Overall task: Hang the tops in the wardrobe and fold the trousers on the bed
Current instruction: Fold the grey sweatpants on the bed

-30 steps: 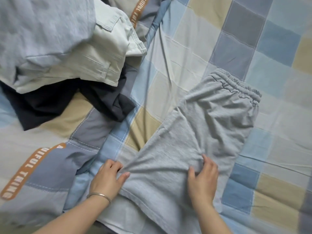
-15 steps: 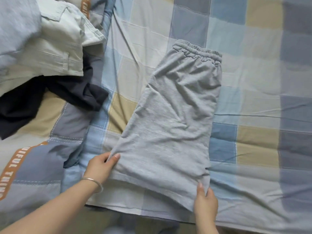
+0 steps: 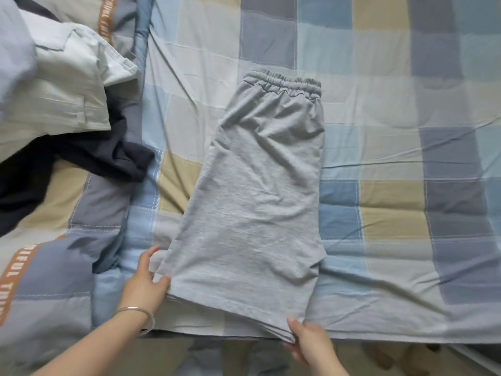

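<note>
A checked quilt [image 3: 393, 158] in soft blue, grey and tan squares covers the bed. At centre lie grey jersey shorts [image 3: 257, 199], halved lengthwise, elastic waistband at twelve o'clock, hems at six by the bed edge. A moment ago they lay askew; now they are pulled straight and smooth, likely ready for a crosswise fold. At ten o'clock sits a rumpled heap of pale and dark clothes [image 3: 67, 118]. The left hand [image 3: 145, 289] pinches the seven o'clock hem corner, and the right hand [image 3: 311, 340] pinches the five o'clock corner.
</note>
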Demonstrator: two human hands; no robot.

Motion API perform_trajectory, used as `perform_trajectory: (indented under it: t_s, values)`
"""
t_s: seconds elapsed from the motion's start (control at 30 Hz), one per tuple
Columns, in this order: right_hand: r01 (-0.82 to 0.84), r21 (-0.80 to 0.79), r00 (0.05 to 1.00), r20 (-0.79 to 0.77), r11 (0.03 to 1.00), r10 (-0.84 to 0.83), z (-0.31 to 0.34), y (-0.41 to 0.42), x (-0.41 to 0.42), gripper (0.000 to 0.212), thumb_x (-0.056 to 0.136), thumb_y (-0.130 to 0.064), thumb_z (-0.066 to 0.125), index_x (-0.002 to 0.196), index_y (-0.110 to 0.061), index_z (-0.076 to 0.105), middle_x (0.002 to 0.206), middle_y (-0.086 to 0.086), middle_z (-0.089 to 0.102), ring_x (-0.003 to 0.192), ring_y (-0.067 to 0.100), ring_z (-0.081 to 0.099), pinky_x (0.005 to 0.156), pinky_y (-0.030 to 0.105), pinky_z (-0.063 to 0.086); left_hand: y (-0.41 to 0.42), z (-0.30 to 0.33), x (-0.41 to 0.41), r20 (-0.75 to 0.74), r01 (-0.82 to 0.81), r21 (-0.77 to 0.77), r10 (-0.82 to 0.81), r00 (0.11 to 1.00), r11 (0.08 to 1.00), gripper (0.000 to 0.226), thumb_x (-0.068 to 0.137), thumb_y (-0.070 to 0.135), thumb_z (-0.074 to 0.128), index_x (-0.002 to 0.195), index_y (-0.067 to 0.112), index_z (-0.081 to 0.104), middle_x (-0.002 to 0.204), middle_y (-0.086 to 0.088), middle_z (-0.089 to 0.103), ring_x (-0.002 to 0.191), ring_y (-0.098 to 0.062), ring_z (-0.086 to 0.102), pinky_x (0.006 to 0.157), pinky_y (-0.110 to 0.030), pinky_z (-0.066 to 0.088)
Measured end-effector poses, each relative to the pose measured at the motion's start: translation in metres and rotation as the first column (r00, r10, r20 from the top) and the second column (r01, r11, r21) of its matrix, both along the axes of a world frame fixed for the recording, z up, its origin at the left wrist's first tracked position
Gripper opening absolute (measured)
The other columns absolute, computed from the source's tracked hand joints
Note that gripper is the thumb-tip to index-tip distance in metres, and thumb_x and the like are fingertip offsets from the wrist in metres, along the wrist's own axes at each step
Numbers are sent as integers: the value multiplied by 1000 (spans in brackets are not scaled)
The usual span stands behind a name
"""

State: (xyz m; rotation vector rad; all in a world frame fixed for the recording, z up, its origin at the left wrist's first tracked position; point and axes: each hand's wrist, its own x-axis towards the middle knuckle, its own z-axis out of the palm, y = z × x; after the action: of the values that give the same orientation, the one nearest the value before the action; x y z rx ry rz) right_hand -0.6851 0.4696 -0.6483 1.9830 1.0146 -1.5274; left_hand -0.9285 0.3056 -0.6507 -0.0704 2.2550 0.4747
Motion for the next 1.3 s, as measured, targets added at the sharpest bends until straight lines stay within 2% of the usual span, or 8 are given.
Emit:
perform_trajectory:
  t_s: [0.2, 0.4, 0.57, 0.63, 0.73, 0.87, 1.03, 1.3]
  values:
    - [-4, 25, 1000, -29, 1000, 5, 38, 68, -31, 20, 87, -18, 59, 71, -6, 60, 63, 9, 64, 53, 22, 62, 43, 16, 39, 53, 47, -41, 71, 81, 158, -93, 993, 984, 41, 83, 0, 48, 99, 35, 61, 50, 0, 50, 44, -19, 42, 41, -22, 46]
    - [297, 39, 945, -157, 954, -288, 30, 136, -77, 15, 90, -23, 50, 76, -18, 55, 45, -4, 60, 37, 9, 58, 49, 19, 40, 124, 39, -85, 280, -227, 174, 173, 944, 958, 21, 88, 6, 50, 75, 16, 64, 62, -3, 46, 46, -13, 45, 36, -13, 34]
    - [454, 100, 820, -435, 886, -372, -6, 143, -94, 22, 96, -27, 45, 117, -23, 51, 106, 1, 61, 93, 19, 60, 69, 27, 42, 140, 6, -93, 313, -302, 319, 201, 928, 898, 12, 91, 27, 58, 102, 23, 60, 84, -1, 56, 66, -9, 52, 60, -23, 42]
    - [336, 341, 893, -412, 878, -182, -17, 131, -89, 35, 93, -18, 54, 127, -21, 50, 118, 2, 55, 106, 20, 55, 78, 28, 43, 128, -9, -91, 72, -20, 326, -3, 997, 945, 55, 83, 28, 69, 132, 21, 45, 97, -2, 54, 81, -14, 53, 75, -28, 44]
    - [-4, 690, 991, -96, 724, 97, -29, 111, -76, 52, 83, -18, 68, 131, -15, 48, 125, 6, 49, 107, 21, 53, 92, 32, 42, 110, -23, -85, -227, 147, 222, -96, 969, 964, 71, 70, 27, 81, 130, 14, 47, 116, -6, 48, 97, -20, 55, 95, -31, 43]
    - [-3, 560, 993, -99, 828, 71, -36, 99, -70, 58, 78, -22, 73, 129, -13, 48, 122, 6, 55, 109, 22, 54, 98, 36, 42, 95, -33, -67, 4, 48, 297, -51, 999, 954, 66, 61, 28, 87, 116, 21, 52, 110, 2, 63, 99, -15, 59, 87, -27, 43]
    - [35, 363, 970, -235, 931, 55, -29, 120, -83, 17, 86, -15, 65, 101, -7, 62, 94, 7, 67, 74, 11, 60, 56, 15, 46, 107, -41, -63, -21, 10, 319, -4, 1000, 948, 40, 79, 26, 73, 113, 23, 52, 105, 4, 62, 99, -19, 59, 85, -28, 42]
    - [-160, 407, 985, 15, 899, 169, -26, 105, -45, 11, 86, -20, 64, 90, -9, 63, 92, 16, 66, 93, 31, 62, 76, 32, 44, 90, -41, -13, 126, 74, 46, -79, 989, 996, 45, 87, 36, 62, 120, 5, 56, 122, -13, 61, 116, -32, 54, 93, -32, 41]
